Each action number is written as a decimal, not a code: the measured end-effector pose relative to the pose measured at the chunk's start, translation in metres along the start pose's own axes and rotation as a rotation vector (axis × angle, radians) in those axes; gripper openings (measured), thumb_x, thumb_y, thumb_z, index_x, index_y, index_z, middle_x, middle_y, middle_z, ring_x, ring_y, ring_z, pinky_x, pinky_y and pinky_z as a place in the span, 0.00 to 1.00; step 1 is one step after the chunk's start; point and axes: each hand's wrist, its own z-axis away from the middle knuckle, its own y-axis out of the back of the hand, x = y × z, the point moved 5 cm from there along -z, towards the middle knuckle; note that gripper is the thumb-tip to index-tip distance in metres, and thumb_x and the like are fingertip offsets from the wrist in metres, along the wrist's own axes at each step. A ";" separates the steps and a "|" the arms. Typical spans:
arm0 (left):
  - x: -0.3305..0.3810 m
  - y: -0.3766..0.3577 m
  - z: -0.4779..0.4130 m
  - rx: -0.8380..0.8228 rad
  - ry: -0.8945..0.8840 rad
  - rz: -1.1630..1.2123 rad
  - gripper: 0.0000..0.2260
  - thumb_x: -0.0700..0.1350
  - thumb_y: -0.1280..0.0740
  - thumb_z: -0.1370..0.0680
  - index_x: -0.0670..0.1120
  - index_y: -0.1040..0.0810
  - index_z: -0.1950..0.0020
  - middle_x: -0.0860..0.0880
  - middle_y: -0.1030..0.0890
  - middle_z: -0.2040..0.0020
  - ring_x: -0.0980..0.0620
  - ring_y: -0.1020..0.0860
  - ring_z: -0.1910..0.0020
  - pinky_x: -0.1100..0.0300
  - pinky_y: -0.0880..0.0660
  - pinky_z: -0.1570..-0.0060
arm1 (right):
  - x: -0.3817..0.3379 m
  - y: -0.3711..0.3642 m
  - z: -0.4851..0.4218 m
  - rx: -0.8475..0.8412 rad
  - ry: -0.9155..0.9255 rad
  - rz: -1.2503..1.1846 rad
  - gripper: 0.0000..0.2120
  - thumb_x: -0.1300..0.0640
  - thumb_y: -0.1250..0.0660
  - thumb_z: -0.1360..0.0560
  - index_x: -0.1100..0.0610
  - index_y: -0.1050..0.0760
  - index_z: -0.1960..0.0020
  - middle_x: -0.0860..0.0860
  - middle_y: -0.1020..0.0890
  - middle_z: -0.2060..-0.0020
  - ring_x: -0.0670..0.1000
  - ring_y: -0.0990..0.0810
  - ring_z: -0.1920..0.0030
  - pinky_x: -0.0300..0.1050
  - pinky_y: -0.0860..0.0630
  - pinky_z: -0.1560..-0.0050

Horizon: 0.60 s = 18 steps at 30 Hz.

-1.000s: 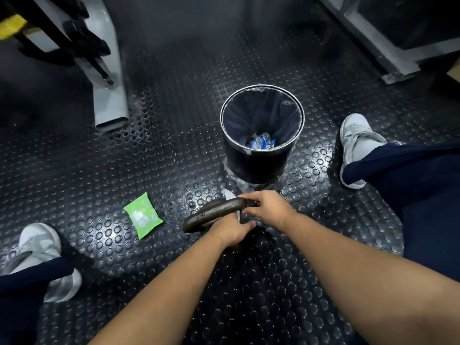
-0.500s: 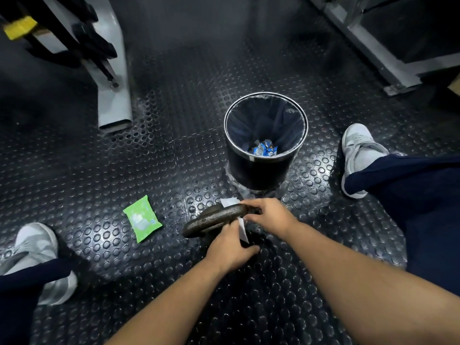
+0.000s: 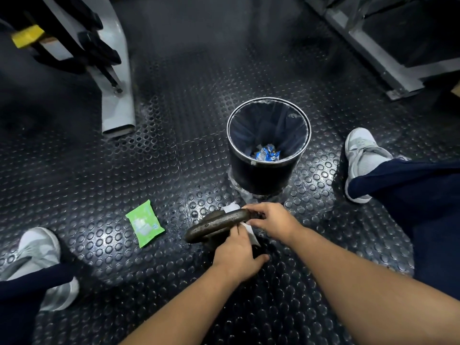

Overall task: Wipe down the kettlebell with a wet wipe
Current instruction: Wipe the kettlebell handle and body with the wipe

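kettlebell (image 3: 219,222) on studded floor (image 3: 174,170), just before the bin (image 3: 263,180) (handle glistens) | right hand (image 3: 271,220): fingers and thumb pinch wipe (image 3: 249,229) round handle's right end | left hand (image 3: 236,255): on its body, fingertips at wipe, grip hidden | green pack (image 3: 145,222) left, apart

No lettering is legible in this scene: the green wipe packet (image 3: 145,223) on the floor (image 3: 174,145) bears white and blue print too small to read, and the blue wrappers (image 3: 267,153) in the bin (image 3: 261,180) are equally indistinct.
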 end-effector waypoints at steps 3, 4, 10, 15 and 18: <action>-0.003 -0.004 -0.007 -0.085 0.040 -0.091 0.47 0.70 0.32 0.26 0.44 0.46 0.19 0.45 0.38 0.24 0.43 0.26 0.31 0.46 0.22 0.40 | -0.003 0.000 0.001 -0.009 -0.008 0.010 0.23 0.52 0.22 0.28 0.35 0.20 0.37 0.40 0.14 0.50 0.41 0.16 0.50 0.45 0.20 0.41; -0.004 -0.003 -0.010 -0.109 0.045 -0.141 0.45 0.70 0.32 0.26 0.46 0.44 0.19 0.46 0.36 0.24 0.44 0.26 0.31 0.46 0.23 0.38 | -0.003 0.001 0.001 -0.005 -0.006 0.014 0.23 0.52 0.22 0.28 0.36 0.20 0.36 0.39 0.14 0.49 0.40 0.17 0.49 0.43 0.21 0.40; 0.001 0.005 -0.013 -0.066 0.041 -0.344 0.37 0.64 0.34 0.21 0.44 0.41 0.21 0.45 0.30 0.28 0.44 0.25 0.32 0.48 0.24 0.38 | -0.001 -0.001 0.001 -0.005 -0.018 -0.007 0.24 0.49 0.21 0.30 0.36 0.20 0.36 0.45 0.13 0.50 0.46 0.16 0.49 0.49 0.20 0.41; 0.010 0.003 -0.001 0.037 0.084 0.108 0.37 0.71 0.36 0.26 0.47 0.36 0.27 0.50 0.32 0.30 0.48 0.24 0.34 0.49 0.22 0.46 | -0.005 0.003 0.003 0.008 -0.001 -0.030 0.23 0.52 0.23 0.28 0.30 0.22 0.40 0.47 0.13 0.49 0.47 0.15 0.47 0.47 0.20 0.41; 0.006 0.003 0.001 0.038 0.076 0.210 0.35 0.75 0.37 0.28 0.53 0.32 0.30 0.53 0.29 0.33 0.50 0.24 0.35 0.52 0.24 0.46 | -0.006 0.003 0.005 -0.004 0.005 -0.013 0.24 0.52 0.23 0.28 0.27 0.25 0.42 0.47 0.12 0.49 0.47 0.15 0.48 0.45 0.20 0.42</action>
